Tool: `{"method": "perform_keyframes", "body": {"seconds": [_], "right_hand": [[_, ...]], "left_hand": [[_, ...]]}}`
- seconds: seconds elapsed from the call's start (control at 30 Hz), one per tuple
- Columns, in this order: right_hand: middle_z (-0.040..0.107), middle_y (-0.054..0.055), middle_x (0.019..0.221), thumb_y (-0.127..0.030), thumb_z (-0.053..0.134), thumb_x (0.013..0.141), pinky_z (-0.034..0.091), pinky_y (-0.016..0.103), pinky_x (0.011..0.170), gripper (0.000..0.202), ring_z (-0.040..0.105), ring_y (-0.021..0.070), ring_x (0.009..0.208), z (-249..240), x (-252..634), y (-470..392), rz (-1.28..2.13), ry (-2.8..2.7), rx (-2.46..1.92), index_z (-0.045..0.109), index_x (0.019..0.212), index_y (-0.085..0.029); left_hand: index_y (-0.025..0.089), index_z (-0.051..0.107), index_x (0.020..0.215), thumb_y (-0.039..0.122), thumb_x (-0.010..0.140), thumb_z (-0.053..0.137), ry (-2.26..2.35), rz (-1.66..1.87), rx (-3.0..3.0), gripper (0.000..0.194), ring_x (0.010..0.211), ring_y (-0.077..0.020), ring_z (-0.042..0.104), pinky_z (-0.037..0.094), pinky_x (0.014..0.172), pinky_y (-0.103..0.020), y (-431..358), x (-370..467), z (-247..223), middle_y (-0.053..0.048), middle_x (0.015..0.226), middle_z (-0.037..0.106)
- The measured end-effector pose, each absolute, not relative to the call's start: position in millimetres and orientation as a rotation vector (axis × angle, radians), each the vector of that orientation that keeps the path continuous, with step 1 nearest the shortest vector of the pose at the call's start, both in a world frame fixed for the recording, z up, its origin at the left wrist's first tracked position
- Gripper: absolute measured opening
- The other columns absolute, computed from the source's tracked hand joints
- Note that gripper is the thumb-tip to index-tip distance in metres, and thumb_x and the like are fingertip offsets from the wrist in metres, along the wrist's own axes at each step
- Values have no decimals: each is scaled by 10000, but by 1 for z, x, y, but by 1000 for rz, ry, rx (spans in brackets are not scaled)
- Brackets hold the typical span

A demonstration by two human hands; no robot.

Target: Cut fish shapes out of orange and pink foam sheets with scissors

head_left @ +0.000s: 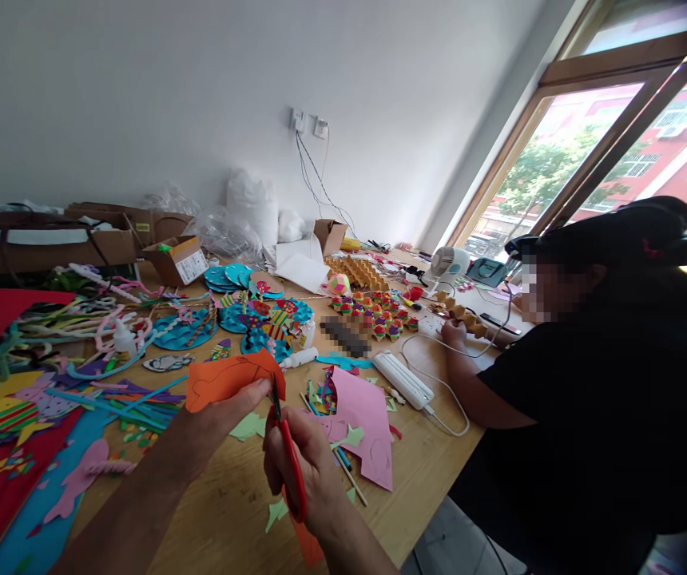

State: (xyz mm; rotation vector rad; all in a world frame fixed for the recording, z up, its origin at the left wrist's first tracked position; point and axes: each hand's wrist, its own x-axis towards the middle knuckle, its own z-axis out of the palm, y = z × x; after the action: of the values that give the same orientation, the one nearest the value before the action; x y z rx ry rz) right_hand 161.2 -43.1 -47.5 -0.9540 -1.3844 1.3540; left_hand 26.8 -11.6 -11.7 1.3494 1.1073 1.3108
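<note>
A piece of orange craft sheet [224, 382] with a drawn outline is pinched in my left hand [232, 415], held up over the table. My right hand [307, 471] grips red-handled scissors [293, 471]. Their dark blades point up and meet the sheet's right end, close to my left thumb. Under my right wrist lies another orange strip [307, 543], partly hidden. Pale green scraps [250, 426] lie beneath my hands, and a pink sheet [367, 423] with cut edges rests to their right.
A white power strip [403, 380] and its cable lie at the right, near a co-worker in a black shirt [571, 399]. Colourful egg-carton cups [373, 311], blue paper plates [179, 329], a glue bottle [123, 339] and pipe cleaners [89, 307] crowd the table. Cardboard boxes [176, 260] stand by the wall.
</note>
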Motion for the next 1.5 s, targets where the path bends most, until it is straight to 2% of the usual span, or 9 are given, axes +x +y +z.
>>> {"method": "perform_keyframes", "body": {"seconds": [0.2, 0.47, 0.87, 1.2, 1.5], "right_hand": [[392, -81, 425, -391, 517, 855, 277, 153, 366, 345, 347, 53, 362, -52, 162, -42, 1360, -1378, -951, 403, 588, -204], [401, -79, 426, -342, 539, 862, 284, 146, 359, 326, 354, 54, 358, -56, 164, -43, 1358, -1400, -956, 420, 593, -200], [435, -71, 436, -257, 499, 856, 296, 152, 377, 272, 356, 57, 366, -62, 166, -43, 1310, -1425, -975, 429, 599, -198], [423, -78, 424, -318, 496, 883, 283, 153, 375, 291, 340, 57, 358, -62, 167, -44, 1326, -1454, -961, 443, 624, -198], [440, -68, 429, -405, 503, 892, 289, 160, 389, 346, 341, 60, 371, -62, 168, -45, 1322, -1474, -970, 449, 623, -196]], "left_hand": [[248, 708, 788, 394, 736, 602, 1207, 1213, 1418, 188, 917, -265, 661, 520, 844, -316, -12, 25, -9, 11, 872, 749], [259, 681, 766, 374, 727, 618, 1129, 1163, 1377, 137, 901, -245, 646, 514, 812, -289, -11, 20, -11, 24, 852, 727], [233, 685, 772, 426, 722, 624, 1142, 1121, 1411, 209, 908, -276, 637, 506, 831, -344, -11, 18, -11, -7, 865, 732], [243, 658, 735, 434, 765, 606, 1102, 1081, 1462, 200, 871, -233, 618, 504, 801, -287, -7, 12, -16, 15, 822, 698], [235, 671, 726, 443, 710, 647, 1149, 1040, 1376, 209, 831, -237, 622, 534, 755, -298, -4, 9, -24, 7, 784, 696]]}}
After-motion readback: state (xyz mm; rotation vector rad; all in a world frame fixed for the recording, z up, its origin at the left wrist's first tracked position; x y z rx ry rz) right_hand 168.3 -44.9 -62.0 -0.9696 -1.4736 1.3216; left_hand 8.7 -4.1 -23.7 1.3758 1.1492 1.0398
